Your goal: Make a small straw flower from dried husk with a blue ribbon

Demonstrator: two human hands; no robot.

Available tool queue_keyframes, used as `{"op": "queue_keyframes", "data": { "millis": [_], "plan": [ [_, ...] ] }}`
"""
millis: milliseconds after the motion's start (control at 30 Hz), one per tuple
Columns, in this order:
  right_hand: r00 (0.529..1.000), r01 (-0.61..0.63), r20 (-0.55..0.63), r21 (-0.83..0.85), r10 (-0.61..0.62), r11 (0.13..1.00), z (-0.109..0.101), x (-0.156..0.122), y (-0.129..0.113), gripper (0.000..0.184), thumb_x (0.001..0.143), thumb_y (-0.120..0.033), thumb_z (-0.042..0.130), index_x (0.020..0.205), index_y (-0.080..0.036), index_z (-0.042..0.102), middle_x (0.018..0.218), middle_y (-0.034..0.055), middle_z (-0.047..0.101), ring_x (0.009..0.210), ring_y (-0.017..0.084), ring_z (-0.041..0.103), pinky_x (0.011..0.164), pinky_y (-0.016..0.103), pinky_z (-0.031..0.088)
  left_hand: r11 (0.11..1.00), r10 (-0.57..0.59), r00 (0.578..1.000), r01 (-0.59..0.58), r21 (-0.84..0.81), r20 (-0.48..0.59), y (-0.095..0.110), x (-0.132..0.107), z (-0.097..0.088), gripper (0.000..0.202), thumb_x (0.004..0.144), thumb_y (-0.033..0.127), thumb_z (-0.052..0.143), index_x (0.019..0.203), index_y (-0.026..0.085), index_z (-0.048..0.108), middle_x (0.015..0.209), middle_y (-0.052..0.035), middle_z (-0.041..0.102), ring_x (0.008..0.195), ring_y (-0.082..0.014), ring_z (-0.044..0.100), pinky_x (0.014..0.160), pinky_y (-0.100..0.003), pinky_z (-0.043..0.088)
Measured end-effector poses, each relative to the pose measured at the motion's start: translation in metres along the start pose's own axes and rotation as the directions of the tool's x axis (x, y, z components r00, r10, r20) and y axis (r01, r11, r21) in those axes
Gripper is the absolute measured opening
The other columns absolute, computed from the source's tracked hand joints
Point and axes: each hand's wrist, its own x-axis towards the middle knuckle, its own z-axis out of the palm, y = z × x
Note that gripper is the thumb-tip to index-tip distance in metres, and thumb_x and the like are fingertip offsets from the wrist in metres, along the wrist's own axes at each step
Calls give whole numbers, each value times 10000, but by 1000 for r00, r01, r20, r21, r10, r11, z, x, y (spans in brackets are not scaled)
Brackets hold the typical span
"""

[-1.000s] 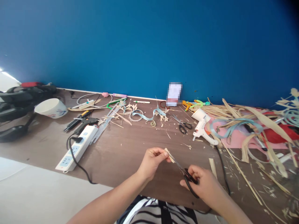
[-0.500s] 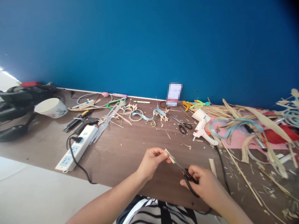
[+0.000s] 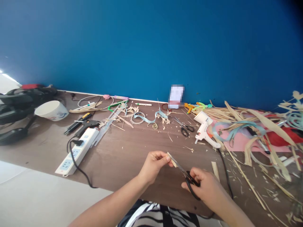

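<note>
Clock is reading from where the hands are meeting, 12 toward the wall. Blue wall [image 3: 132,47] is filling the top; brown bench [image 3: 123,157] is running across below. Tangled pale strips [image 3: 234,110] are heaping at 2 o'clock. Power strip [image 3: 78,153] is lying at 9, bowl [image 3: 52,111] is sitting near 10, white glue gun [image 3: 205,135] is resting at 2, nearer than the heap. Right hand [image 3: 208,189] is working from 4, left hand [image 3: 153,165] from 9, both above the bench. Spare scissors [image 3: 184,127] are lying at 1.

Right fingers are wrapping the black handles of the scissors [image 3: 188,181], blades pointing to 10 and lying along the piece; whether they are biting is too small to tell. Left fingers are pinching together on the pale piece [image 3: 174,164], thumb on top, its lower end showing toward 4.

Handling, judging by looks: piece is seeming very light, thin, dry, fairly stiff but easily splitting along its grain, not slippery. Best hold is a soft fingertip pinch at the far end, clear of the blades. Scissors are looking rigid and light, with handles being the safe grip.
</note>
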Motion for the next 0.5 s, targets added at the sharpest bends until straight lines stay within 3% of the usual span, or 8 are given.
{"op": "queue_keyframes", "data": {
  "millis": [500],
  "plan": [
    [1000, 2, -3, -18, -2, 1000, -5, 2, -4, 292, 650, -405, 589, 537, -205, 409, 487, -46, 436, 481, 110, 392, 442, 205, 249, 1000, -1, 1000, 1, 1, 10, -1, 1, -2, 182, 686, 280, 631, 603, 121, 652, 596, -56, 657, 591, -146, 575, 653, -266, 427]
  ]
}}
